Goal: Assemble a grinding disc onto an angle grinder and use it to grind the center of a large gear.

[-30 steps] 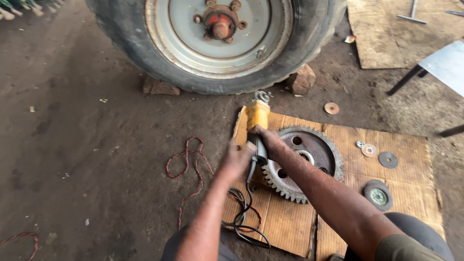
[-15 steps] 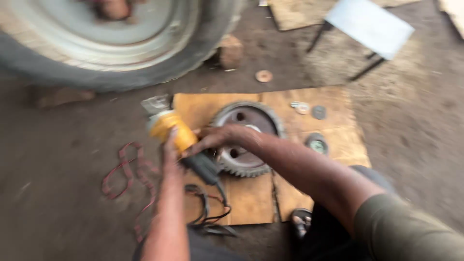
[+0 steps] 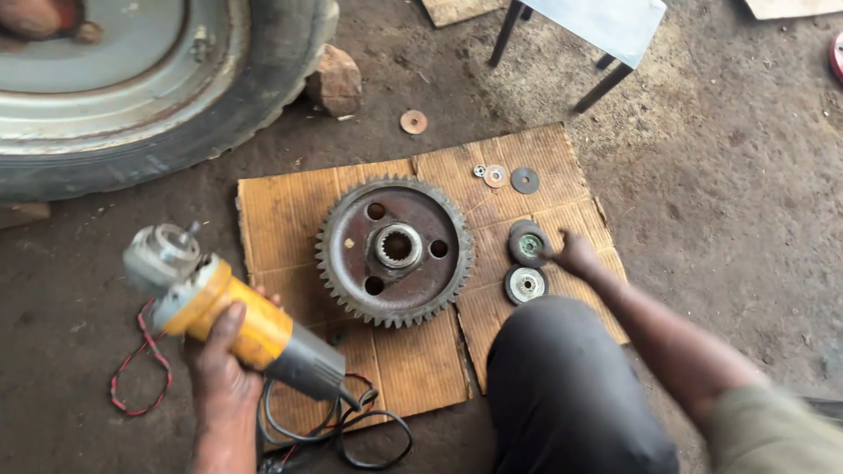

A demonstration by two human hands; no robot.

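The left hand (image 3: 219, 369) is clenched around the yellow body of an angle grinder (image 3: 230, 323) with a grey metal head and a dark grey tail, lifted off the dirt floor at the left edge of a flat sheet of brown corrugated cardboard (image 3: 281, 206). The grinder's bare head points up and to the left; its black power cable (image 3: 338, 430) loops on the floor just below the hand, beside a tangle of thin red wire (image 3: 132, 386).

The right hand (image 3: 575, 256) reaches across to the right side of the cardboard, its fingertips touching the upper of 2 small round grinding discs, a dark one with a green centre (image 3: 529, 243); whether the fingers have closed on it cannot be told. The second disc, dark with a pale metal centre (image 3: 525, 284), lies just below it.

A large rusty steel gear wheel with a splined centre hole (image 3: 394, 251) lies flat in the middle of the cardboard. Near the cardboard's top edge sit 3 small washers (image 3: 505, 177). The person's knee in dark grey trousers (image 3: 571, 395) covers the lower right part. A big tyre on a grey steel rim (image 3: 132, 96) fills the upper left, with a reddish stone (image 3: 335, 81) next to it.
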